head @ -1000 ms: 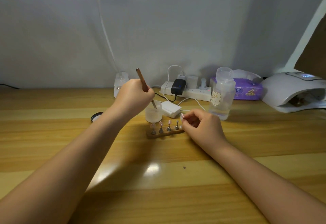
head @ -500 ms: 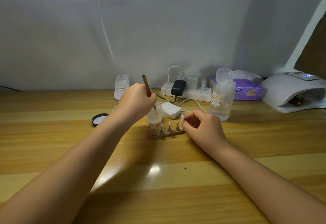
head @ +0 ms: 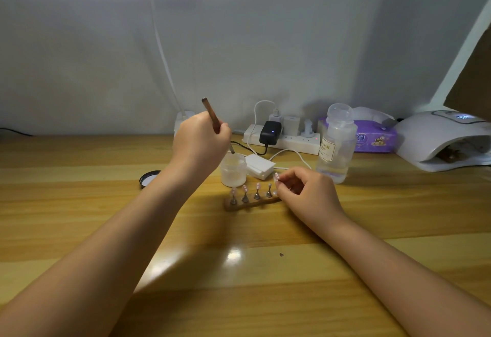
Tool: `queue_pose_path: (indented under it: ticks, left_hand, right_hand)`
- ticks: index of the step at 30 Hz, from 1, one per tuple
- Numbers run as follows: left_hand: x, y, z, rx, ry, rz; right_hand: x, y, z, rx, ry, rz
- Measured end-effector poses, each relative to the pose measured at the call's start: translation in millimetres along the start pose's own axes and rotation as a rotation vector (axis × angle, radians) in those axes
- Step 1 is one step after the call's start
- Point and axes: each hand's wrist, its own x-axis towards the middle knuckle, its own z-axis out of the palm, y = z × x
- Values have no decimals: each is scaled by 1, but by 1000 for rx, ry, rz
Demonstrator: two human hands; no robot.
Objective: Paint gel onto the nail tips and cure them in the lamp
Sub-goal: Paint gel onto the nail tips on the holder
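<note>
The wooden stand (head: 251, 202) carries four small nail tips on pegs, their colour too blurred to judge. At its right end the right hand (head: 308, 193) pinches a fifth tip (head: 276, 176). Just behind the stand, the left hand (head: 199, 142) grips a brush (head: 212, 118), its bristles over the open jar (head: 233, 169). Far right, the lamp (head: 441, 138) is cut off.

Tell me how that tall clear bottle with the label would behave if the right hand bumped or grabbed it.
The clear bottle is tall and narrow with a domed cap, so a sideways bump near the top would probably tip it. Liquid seems to fill only its lower part, which likely steadies it somewhat. Its smooth plastic-looking wall may be slippery. It stands just behind the right hand, so care is advised.
</note>
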Motion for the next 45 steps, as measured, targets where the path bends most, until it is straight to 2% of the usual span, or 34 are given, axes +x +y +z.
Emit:
queue_pose_path:
  ticks: [5, 10, 16, 21, 24, 28, 33, 36, 40, 43, 45]
  left_hand:
    - [-2, -3, 6, 37, -107, -34]
    - [-1, -2, 4, -28, 16, 11]
    - [-3, -6, 9, 33, -69, -9]
    - [1, -7, 4, -18, 47, 6]
    - [1, -6, 4, -13, -14, -13]
    - [-1, -7, 10, -77, -115, -89]
    - [6, -14, 5, -281, -42, -262]
    - [5, -15, 6, -278, -79, -281]
    - [7, -14, 5, -393, -96, -403]
    - [10, -18, 2, -307, -60, -330]
    - [9, -19, 3, -194, -109, -245]
  right_hand:
    - [0, 0, 0, 3, -3, 1]
    - [0, 1, -1, 1, -4, -4]
    - [0, 1, 0, 9, 2, -5]
    - [0, 0, 0, 0, -2, -12]
    - [0, 0, 0, 0, -3, -9]
    - [0, 0, 0, 2, -2, -14]
    - [0, 1, 0, 4, -5, -6]
    - [0, 0, 0, 3, -8, -5]
    - [0, 0, 0, 5, 2, -3]
    - [0, -1, 0, 2, 1, -3]
    - [0, -1, 0, 1, -2, -4]
